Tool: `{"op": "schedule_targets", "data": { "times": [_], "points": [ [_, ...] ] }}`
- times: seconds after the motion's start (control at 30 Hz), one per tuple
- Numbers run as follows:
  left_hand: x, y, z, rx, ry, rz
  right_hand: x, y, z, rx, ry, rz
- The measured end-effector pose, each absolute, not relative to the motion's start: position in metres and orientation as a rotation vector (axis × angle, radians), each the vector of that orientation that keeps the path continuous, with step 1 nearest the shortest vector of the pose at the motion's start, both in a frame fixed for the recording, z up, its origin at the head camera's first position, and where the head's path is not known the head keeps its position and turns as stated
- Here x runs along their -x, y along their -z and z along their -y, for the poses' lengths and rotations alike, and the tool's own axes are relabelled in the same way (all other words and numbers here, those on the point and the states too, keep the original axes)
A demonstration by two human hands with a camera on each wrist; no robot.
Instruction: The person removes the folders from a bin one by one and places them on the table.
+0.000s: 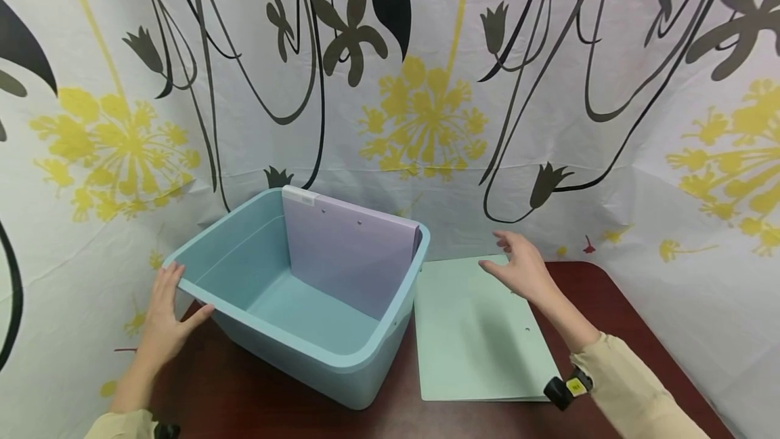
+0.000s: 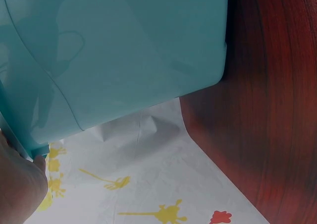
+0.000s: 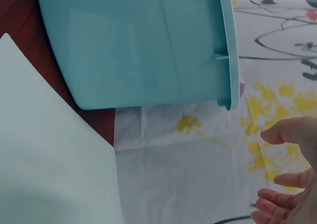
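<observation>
A light blue plastic bin [image 1: 292, 361] stands at an angle on the table. My left hand [image 1: 161, 320] rests at its left corner, fingers over the rim and thumb spread along the front. From the left wrist view, that thumb is right at the underside of the rim. Inside the bin, a lavender folder [image 1: 353, 256] stands upright against the back wall, its top edge above the rim. To the right lies a pale green folder [image 1: 469, 337], flat on the table. My right hand [image 1: 521, 269] hovers over its far end with thumb and fingers apart, holding nothing.
The dark red wooden table [image 1: 615, 330] has a rounded far right corner. Behind and to the left hangs a white cloth [image 1: 244, 148] printed with flowers, close to the bin's back. The bin's right side stands near the green folder's left edge.
</observation>
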State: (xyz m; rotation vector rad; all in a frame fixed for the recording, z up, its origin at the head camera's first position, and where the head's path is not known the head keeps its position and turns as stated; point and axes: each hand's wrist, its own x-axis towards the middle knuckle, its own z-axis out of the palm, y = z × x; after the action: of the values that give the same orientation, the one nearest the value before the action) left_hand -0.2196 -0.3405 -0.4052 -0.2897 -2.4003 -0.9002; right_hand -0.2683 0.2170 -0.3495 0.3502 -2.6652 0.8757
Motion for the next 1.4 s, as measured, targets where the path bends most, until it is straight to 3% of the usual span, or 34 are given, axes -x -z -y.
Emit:
{"op": "schedule_targets", "data": {
  "times": [0.77, 1.4],
  "points": [
    [0.22, 0.409, 0.339, 0.28, 0.892, 2.395, 0.295, 0.305, -0.151, -0.601, -0.893, 2.69],
    [0.221, 0.408, 0.341, 0.29, 0.901, 2.387, 0.325, 0.314, -0.107, -0.779, -0.937, 2.658]
  ]
}}
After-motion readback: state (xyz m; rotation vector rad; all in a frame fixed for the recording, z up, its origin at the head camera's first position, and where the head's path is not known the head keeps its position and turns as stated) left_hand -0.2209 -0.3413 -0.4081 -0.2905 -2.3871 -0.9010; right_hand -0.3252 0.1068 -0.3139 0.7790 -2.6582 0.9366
